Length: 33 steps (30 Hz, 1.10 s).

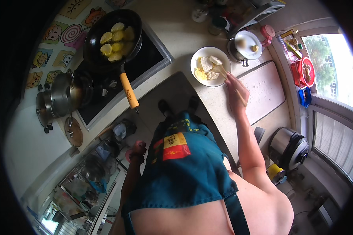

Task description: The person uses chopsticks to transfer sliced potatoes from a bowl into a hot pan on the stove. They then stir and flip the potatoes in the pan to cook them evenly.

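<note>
My right hand is closed on a pair of wooden chopsticks, whose tips reach into a white bowl on the counter. Several pale round slices lie in the bowl, and one pale slice is at the chopstick tips; whether they pinch it cannot be told. A yellow-coated slice lies at the bowl's lower left. Away from the bowl, my left hand hangs beside the blue-green apron, fingers curled, with nothing visible in it. Several yellow slices sit in oil in a black wok with a wooden handle.
The wok stands on a black cooktop, its handle jutting over the counter edge. Glass-lidded pots are at left. Right of the bowl are a lidded pot, a cutting board and, farther down, an electric cooker.
</note>
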Available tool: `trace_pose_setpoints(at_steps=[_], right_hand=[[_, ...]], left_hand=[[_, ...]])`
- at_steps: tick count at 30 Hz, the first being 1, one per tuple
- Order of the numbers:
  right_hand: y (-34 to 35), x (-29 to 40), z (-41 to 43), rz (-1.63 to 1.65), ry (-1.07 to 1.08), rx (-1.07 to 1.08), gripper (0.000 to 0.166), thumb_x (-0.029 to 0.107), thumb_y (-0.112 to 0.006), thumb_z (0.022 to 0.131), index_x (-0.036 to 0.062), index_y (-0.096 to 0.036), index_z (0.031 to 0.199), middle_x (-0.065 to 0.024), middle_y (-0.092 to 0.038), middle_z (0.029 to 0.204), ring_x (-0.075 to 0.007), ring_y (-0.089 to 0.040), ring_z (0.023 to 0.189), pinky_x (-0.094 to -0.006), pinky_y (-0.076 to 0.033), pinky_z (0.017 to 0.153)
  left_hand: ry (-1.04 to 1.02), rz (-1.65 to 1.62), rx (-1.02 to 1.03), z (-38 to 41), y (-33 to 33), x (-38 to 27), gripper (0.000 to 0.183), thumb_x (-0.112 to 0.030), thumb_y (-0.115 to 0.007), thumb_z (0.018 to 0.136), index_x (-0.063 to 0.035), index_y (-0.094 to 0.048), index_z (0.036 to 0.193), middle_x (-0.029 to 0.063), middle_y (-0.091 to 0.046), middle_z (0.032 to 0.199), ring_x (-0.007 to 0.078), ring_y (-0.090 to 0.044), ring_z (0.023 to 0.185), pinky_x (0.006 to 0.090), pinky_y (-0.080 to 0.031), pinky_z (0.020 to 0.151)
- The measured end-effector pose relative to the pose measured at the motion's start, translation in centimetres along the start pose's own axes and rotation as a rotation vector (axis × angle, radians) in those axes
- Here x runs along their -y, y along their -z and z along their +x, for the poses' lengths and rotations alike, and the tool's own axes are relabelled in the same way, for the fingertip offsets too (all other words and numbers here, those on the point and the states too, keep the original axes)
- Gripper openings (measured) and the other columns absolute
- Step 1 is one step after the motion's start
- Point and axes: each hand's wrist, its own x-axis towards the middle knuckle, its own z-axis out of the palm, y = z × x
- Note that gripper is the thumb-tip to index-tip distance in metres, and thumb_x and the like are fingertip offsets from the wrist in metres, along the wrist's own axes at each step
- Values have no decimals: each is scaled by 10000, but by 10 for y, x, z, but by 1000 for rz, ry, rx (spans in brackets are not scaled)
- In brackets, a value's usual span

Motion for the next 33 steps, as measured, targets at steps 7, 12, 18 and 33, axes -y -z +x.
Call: trace_pose_setpoints(at_steps=[7,12,18,33], right_hand=[[-28,-30,-4,759,-809,-25,499,339,-558,1000,-25,-517,1339,-178,-646,1207,-224,-691,924,-308,-569,801],[-44,-58,5,908,-971,-36,421,290,-612,966,-70,-596,1184,-203,-659,1126,-279,-705,842,-340,-616,737],[-43,-66,33,923,-1170,87,378,264,-596,971,-79,-608,1129,-224,-656,1102,-311,-694,885,-362,-610,790],[-45,-82,32,1040,-1235,46,383,283,-585,984,-63,-607,1146,-236,-658,1059,-302,-696,852,-329,-622,741]], left_hand=[[-124,-136,-54,12,-6,-5,322,-288,-619,904,-67,-561,1131,87,-656,760,175,-620,599,333,-500,540],[-224,-21,-116,5,1,-28,323,-290,-610,921,-68,-551,1149,80,-646,704,174,-605,532,321,-481,484],[-199,-99,-50,9,0,-4,351,-326,-621,917,-71,-544,1146,95,-643,697,185,-608,525,325,-474,464],[-20,-123,-11,11,-11,16,454,-347,-617,888,-73,-518,1235,101,-659,735,177,-615,567,331,-488,493]])
